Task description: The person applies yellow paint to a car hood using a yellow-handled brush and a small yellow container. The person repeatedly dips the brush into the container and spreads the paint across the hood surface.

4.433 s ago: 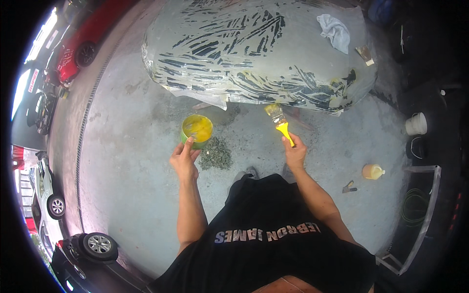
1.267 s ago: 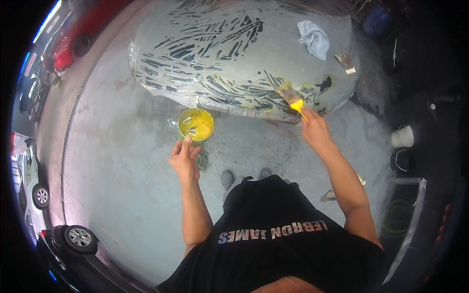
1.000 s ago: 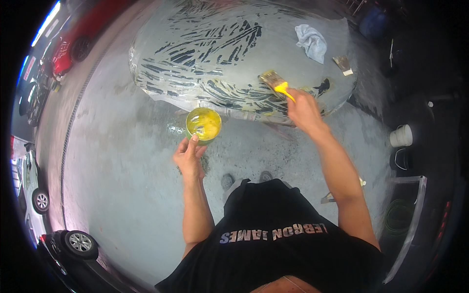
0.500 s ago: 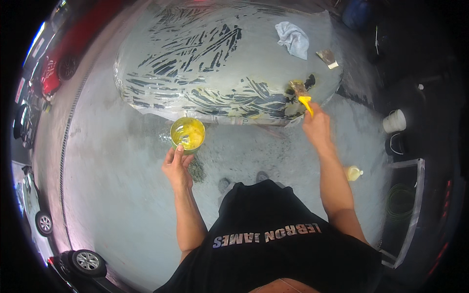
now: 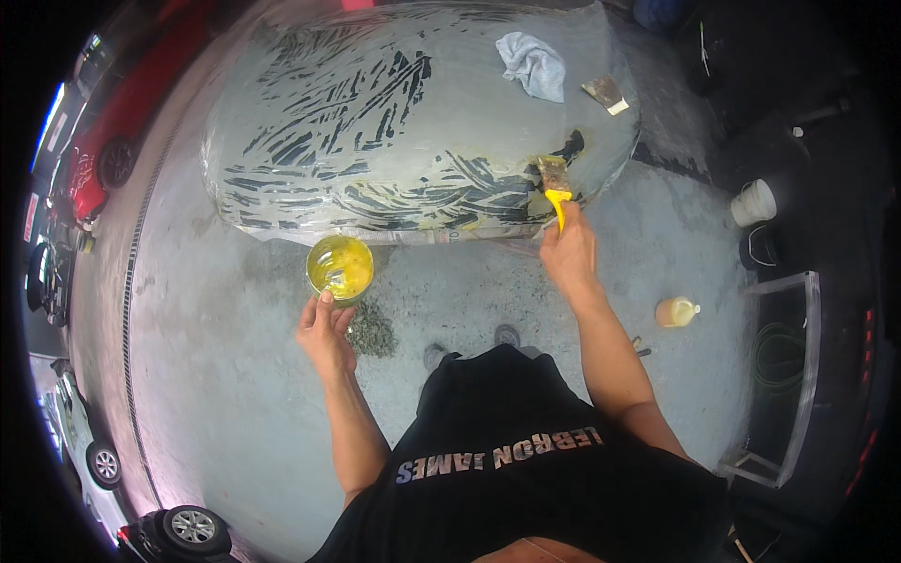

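My left hand [image 5: 326,333] is closed around a round, open can [image 5: 328,293] with glossy yellow liquid inside. It holds the can just off the near edge of a large, curved grey surface [image 5: 507,117], like a vehicle panel, streaked with dark strokes. In my right hand [image 5: 571,251] is a flat paintbrush [image 5: 557,195], gripped by its yellow handle. Its bristles rest on or just over the panel's near right part, beside dark and yellowish smears. Farther back on the panel lie a crumpled pale blue cloth [image 5: 533,66] and a flat dark tool with a white end [image 5: 605,95].
A bottle of yellowish liquid [image 5: 678,311] is on the floor to the right. Beyond it are a white bucket [image 5: 754,204], a black bucket [image 5: 758,246] and a metal frame [image 5: 813,347]. Dark scraps [image 5: 373,333] lie below the can. Parked cars line the left, including a red one [image 5: 89,188].
The whole view has shifted slightly, so the panel and both hands sit farther left. The brush stays near the same dark patch, its handle angled a little differently. Both grips are unchanged.
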Available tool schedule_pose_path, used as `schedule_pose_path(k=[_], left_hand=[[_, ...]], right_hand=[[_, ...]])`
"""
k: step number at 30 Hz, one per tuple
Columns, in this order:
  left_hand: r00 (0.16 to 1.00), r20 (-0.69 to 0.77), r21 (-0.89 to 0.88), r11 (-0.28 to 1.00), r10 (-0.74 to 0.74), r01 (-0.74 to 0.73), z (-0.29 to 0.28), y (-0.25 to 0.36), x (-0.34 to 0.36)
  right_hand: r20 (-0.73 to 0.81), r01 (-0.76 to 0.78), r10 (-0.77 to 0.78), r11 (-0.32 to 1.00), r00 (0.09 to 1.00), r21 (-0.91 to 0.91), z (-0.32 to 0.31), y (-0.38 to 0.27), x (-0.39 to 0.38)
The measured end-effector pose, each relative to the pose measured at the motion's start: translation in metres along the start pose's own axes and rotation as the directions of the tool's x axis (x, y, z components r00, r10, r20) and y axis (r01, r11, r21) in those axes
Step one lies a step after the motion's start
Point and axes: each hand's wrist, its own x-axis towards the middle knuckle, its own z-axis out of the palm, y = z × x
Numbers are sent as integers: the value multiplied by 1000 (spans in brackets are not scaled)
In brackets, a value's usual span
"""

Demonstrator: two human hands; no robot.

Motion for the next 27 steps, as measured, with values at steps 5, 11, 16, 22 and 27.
schedule_pose_path(k=[5, 11, 16, 22, 27], left_hand=[[999, 36, 8, 1000, 12, -12, 3, 2, 4], [999, 21, 19, 999, 35, -36, -7, 6, 7], [999, 34, 37, 999, 16, -17, -7, 9, 6], [998, 66, 32, 999, -8, 6, 4, 9, 4], [998, 61, 27, 1000, -3, 2, -1, 7, 8]], right_hand=[[249, -12, -21, 992, 968, 129, 24, -39, -55], [62, -44, 34, 985, 997, 165, 6, -30, -24], [90, -114, 103, 985, 991, 131, 16, -14, -20], [335, -109, 22, 964, 942, 242, 46, -54, -77], [122, -236, 220, 961, 968, 142, 17, -27, -50]])
